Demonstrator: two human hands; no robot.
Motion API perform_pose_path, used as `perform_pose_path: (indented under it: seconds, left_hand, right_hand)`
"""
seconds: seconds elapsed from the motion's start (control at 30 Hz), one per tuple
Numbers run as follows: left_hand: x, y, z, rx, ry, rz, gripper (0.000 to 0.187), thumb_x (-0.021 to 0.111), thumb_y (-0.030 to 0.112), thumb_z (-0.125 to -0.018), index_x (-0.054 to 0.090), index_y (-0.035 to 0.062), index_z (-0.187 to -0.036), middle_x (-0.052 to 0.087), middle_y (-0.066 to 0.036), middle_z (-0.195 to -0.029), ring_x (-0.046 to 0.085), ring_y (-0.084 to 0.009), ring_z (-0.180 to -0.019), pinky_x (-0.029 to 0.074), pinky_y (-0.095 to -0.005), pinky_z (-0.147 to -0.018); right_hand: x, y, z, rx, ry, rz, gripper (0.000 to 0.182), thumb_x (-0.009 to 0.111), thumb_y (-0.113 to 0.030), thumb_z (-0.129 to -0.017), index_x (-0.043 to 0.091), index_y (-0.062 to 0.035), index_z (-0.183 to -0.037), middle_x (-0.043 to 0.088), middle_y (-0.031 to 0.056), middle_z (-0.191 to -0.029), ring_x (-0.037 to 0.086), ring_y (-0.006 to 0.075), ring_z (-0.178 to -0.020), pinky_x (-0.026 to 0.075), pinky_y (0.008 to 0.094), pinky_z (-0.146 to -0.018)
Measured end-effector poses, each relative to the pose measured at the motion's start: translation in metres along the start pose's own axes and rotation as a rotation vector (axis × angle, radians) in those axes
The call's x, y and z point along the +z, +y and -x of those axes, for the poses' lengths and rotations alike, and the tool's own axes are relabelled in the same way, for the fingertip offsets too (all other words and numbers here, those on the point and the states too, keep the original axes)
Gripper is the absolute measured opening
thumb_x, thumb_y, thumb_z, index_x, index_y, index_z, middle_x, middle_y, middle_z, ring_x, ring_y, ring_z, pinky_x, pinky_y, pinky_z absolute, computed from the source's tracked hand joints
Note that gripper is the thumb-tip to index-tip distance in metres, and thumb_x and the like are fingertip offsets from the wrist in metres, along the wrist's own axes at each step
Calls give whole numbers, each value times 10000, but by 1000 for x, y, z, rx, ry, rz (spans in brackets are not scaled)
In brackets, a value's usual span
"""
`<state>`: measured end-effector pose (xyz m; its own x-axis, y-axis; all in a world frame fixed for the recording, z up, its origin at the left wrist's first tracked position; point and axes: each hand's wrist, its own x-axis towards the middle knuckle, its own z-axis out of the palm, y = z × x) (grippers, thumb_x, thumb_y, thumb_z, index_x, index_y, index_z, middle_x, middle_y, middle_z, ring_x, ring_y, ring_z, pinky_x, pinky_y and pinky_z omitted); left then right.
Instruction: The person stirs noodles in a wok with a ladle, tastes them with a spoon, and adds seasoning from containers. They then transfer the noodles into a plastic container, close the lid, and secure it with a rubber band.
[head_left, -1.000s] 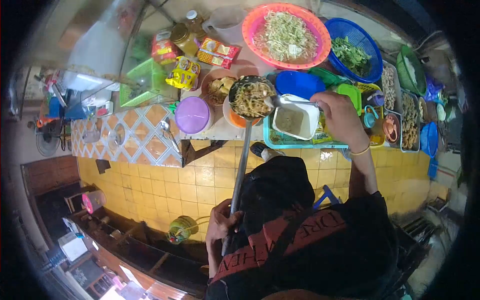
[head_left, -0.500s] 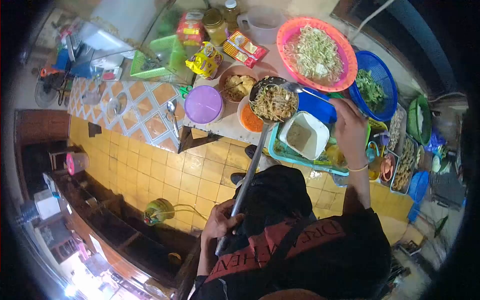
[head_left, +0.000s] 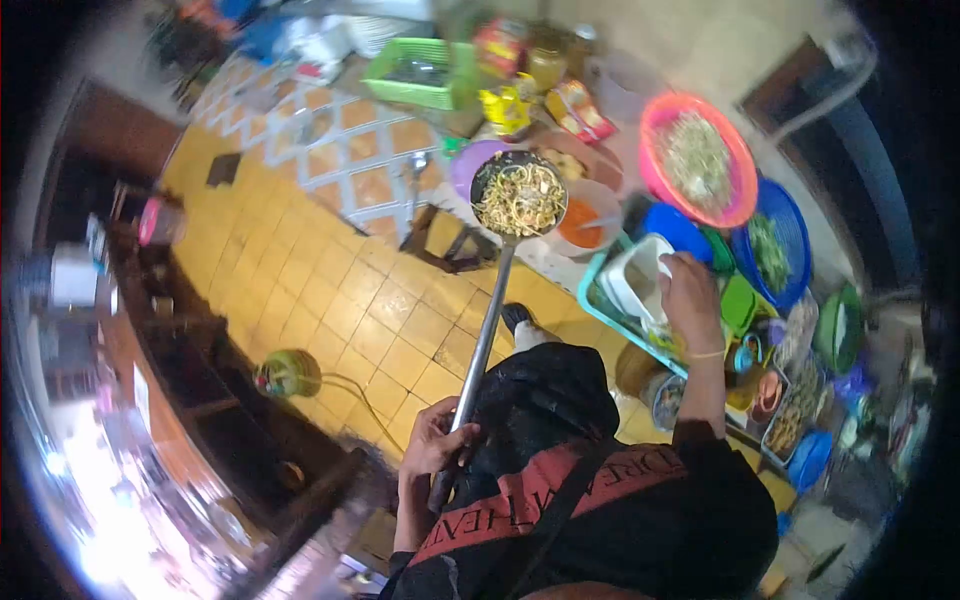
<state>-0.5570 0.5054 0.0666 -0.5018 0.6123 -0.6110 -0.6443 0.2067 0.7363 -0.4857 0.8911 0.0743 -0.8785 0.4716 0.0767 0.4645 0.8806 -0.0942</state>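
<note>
A round ladle pan full of noodles and vegetables (head_left: 520,200) is held out level over the table edge. My left hand (head_left: 438,438) is wrapped round the lower part of its long metal handle (head_left: 484,340). My right hand (head_left: 690,292) is closed at the rim of a white square container (head_left: 632,284); a spoon (head_left: 602,222) lies over the bowl of orange sauce (head_left: 578,226), left of that hand. What exactly the right fingers hold is blurred. Beside the pan is a purple lid (head_left: 470,166), partly hidden by it.
A pink basin of shredded vegetables (head_left: 748,180) and a blue basket of greens (head_left: 800,240) stand at the right. A green basket (head_left: 410,92) is at the back. Yellow tiles (head_left: 330,290) cover the floor, with a gas cylinder (head_left: 290,373) at the left.
The view has turned and shifted. The pan has moved left, away from the sauce bowl to the purple lid. My right hand has come away from the pan to the white container.
</note>
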Motion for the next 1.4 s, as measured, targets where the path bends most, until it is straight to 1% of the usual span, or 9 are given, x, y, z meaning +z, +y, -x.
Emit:
perform_pose_path:
  seconds: [0.23, 0.6, 0.73, 0.8, 0.93, 1.2, 1.27, 1.33, 1.4]
  left_hand:
    - [-19, -87, 87, 212, 350, 300, 314, 633, 64, -801, 538, -27, -1086, 511, -16, -613, 466, -85, -430, 369, -217, -389]
    - [-90, -208, 132, 526, 1220, 807, 222, 620, 112, -792, 524, 8, -964, 524, -18, -630, 502, -101, -477, 406, -241, -443]
    - [-95, -256, 200, 560, 1645, 735, 219, 607, 131, -797, 524, -1, -951, 560, -32, -657, 545, -89, -600, 437, -249, -537]
    - [-106, -270, 243, 561, 1911, 680, 288, 631, 168, -793, 539, -16, -994, 592, -42, -690, 562, -113, -611, 454, -266, -562]
    - [-115, -301, 312, 551, 1941, 679, 354, 626, 240, -840, 544, -27, -1059, 638, -68, -763, 587, -111, -684, 471, -272, -616]
    - [-58, -428, 363, 496, 2247, 1096, 368, 590, 246, -878, 537, 5, -1150, 638, -72, -957, 586, -118, -835, 470, -245, -734]
    - [-40, -459, 361, 530, 2230, 1245, 349, 593, 251, -876, 545, 13, -1127, 635, -64, -950, 583, -111, -822, 469, -242, -716]
    - [-27, -480, 371, 570, 2199, 1386, 331, 596, 256, -873, 554, 22, -1104, 632, -56, -942, 580, -105, -809, 469, -240, -698]
    - [-17, -494, 388, 575, 2154, 1536, 330, 604, 270, -865, 557, 25, -1080, 629, -41, -925, 571, -88, -780, 464, -229, -671]
  right_hand:
    - [35, -166, 1, -652, -196, -277, 260, 610, -155, -786, 582, -14, -1002, 596, 167, -967, 558, 355, -919, 449, 428, -794]
    - [101, -416, 182, -1870, -1290, -273, 419, 499, -427, -883, 640, -34, -915, 623, 183, -724, 612, 354, -679, 464, 445, -634]
    - [100, -460, 279, -1514, -1907, -257, 198, 538, -182, -854, 538, -13, -959, 573, 70, -725, 581, 197, -628, 484, 346, -547]
    - [95, -500, 337, -629, -2394, -435, 139, 484, -41, -755, 508, -20, -890, 483, 64, -670, 515, 163, -568, 455, 294, -505]
    - [71, -558, 400, -723, -2491, -471, 316, 430, 16, -694, 390, -54, -999, 431, 61, -625, 451, 147, -419, 418, 278, -362]
    - [104, -689, 586, -1391, -2220, -235, 50, 460, -98, -833, 452, -55, -857, 480, 38, -584, 454, 125, -387, 381, 278, -333]
    - [122, -702, 646, -1784, -1894, -328, 48, 474, -84, -824, 456, -43, -840, 517, 71, -596, 517, 161, -413, 405, 304, -358]
    - [166, -710, 701, -2203, -1403, -404, 161, 517, -118, -799, 458, -13, -906, 568, 155, -636, 604, 334, -587, 481, 442, -540]
    - [171, -704, 728, -2239, -1369, -263, 281, 492, -85, -788, 444, -3, -1052, 580, 232, -743, 591, 431, -729, 475, 507, -679]
